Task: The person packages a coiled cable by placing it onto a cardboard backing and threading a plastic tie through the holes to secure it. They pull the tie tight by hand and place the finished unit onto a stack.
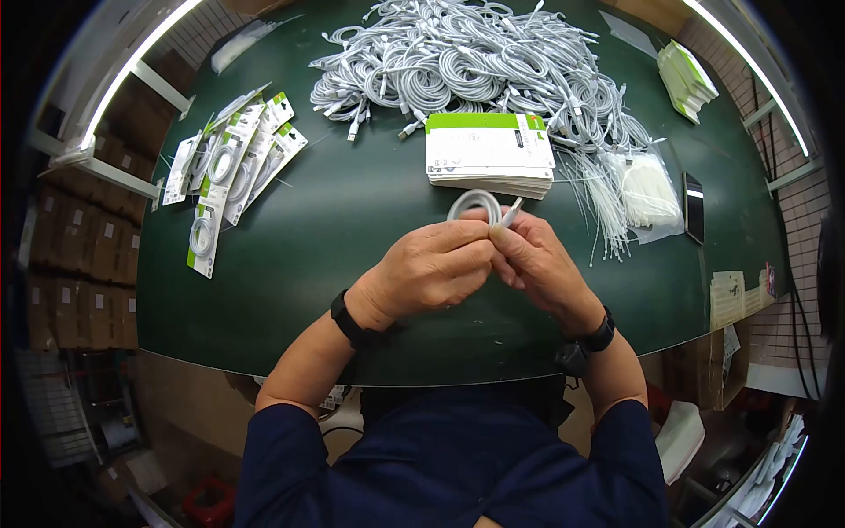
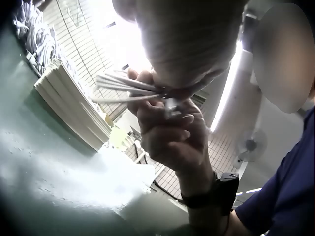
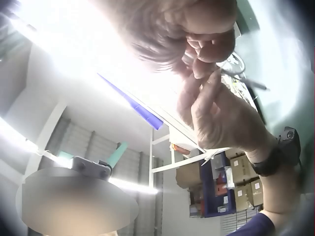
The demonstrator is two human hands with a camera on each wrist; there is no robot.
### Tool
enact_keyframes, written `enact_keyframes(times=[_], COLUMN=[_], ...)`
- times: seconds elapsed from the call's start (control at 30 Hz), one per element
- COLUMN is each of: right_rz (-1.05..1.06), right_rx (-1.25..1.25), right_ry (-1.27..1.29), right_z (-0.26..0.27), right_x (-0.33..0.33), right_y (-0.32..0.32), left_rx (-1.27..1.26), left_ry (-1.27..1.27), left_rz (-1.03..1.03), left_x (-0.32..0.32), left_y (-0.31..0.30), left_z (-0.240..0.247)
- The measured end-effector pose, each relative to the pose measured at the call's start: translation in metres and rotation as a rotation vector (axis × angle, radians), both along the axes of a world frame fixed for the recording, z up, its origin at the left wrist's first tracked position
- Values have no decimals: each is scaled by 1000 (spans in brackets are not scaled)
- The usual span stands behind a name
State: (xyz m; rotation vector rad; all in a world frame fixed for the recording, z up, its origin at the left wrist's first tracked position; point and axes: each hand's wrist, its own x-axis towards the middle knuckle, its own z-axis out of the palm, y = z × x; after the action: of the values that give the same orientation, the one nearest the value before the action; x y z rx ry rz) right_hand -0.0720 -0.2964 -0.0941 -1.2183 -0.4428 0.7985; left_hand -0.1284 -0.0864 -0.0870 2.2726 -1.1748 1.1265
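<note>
Both hands meet over the middle of the green table [image 1: 334, 229] and hold one small coil of white cable [image 1: 473, 205]. My left hand [image 1: 436, 264] grips the coil from the left, fingers curled over it. My right hand [image 1: 528, 255] pinches the cable's end by its plug [image 1: 512, 211]. In the left wrist view the coil's white strands [image 2: 123, 88] stick out to the left of the right hand's fingers [image 2: 167, 132]. In the right wrist view the left hand [image 3: 216, 113] shows with curled fingers under glare.
A stack of white and green packaging cards [image 1: 489, 151] lies just beyond the hands. Behind it sprawls a big heap of white cables [image 1: 466, 62]. Packed cables [image 1: 231, 167] lie at the left, a bag of ties [image 1: 647, 194] and a phone [image 1: 694, 207] at the right.
</note>
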Motion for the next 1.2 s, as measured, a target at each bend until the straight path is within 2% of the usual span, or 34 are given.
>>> enact_keyframes(times=[0.07, 0.17, 0.3, 0.37, 0.43, 0.53, 0.63, 0.67, 0.77, 0.8, 1.0, 1.1, 1.2], right_rz=[-204, -287, -289, -284, -296, -298, -212, -182, -123, -118, -142, -216, -274], right_rx=[65, 185, 309, 300, 315, 364, 335, 295, 195, 177, 112, 129, 90], right_ry=[85, 81, 31, 26, 48, 129, 184, 182, 133, 110, 54, 107, 124], right_z=[17, 4, 6, -1, -1, 6, 4, -1, -12, -16, -26, -29, -28], right_x=[-8, 2, 3, 6, 6, 2, 2, 2, -1, -3, -12, -13, -10], right_y=[11, 5, 5, 4, 4, 7, 7, 9, 16, 18, 27, 28, 26], left_rx=[-16, -94, -273, -402, -482, -741, -1298, -1429, -1479, -1529, -1712, -2026, -1953], left_ry=[58, 98, 191, 352, 671, 1183, 1453, 1466, 1426, 1415, 1351, 1220, 1235], left_rz=[-12, -22, -37, -88, -61, -16, -173, -211, -333, -248, -368, -123, -322], left_x=[0, -1, -13, -25, -41, -49, -38, -32, -26, -24, -19, -13, -8], left_y=[0, -6, -15, -30, -45, -55, -54, -51, -38, -39, -30, -39, -27], left_z=[0, 6, 5, 6, 7, 0, -12, -21, -15, -19, -27, -31, -43])
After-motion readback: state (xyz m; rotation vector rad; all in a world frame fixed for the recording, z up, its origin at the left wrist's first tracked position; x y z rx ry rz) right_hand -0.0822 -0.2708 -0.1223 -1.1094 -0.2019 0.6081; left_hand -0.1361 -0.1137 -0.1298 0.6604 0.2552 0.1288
